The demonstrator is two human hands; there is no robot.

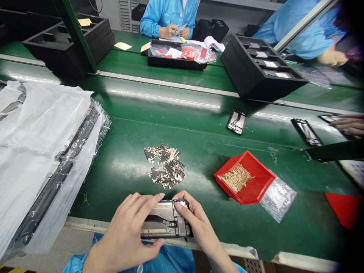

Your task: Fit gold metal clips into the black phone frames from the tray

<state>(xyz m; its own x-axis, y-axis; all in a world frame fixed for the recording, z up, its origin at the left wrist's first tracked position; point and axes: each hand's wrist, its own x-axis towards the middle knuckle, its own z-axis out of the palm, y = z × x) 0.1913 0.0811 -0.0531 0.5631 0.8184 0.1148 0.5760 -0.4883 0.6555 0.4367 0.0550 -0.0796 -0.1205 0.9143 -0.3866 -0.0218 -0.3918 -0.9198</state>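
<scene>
A phone frame (162, 220) with a silvery inner plate and a dark flex strip lies lengthwise between my hands near the table's front edge. My left hand (127, 223) is curved around its left part, fingers on the far edge and thumb by the near one. At the right end, my right hand (196, 220) pinches the frame, thumb on its inner face and forefinger at the far edge; whether a small part is under the thumb is hidden. Just beyond the frame lies a loose pile of small dark and gold strips (167, 167).
A red bin (258, 185) of small tan pieces stands right, beside a clear bag (278, 199). White wrapped sheets (36, 140) cover the left. Another phone frame (237, 121) rests on the belt. Black foam trays (256, 68) and co-workers (170, 19) are across the bench.
</scene>
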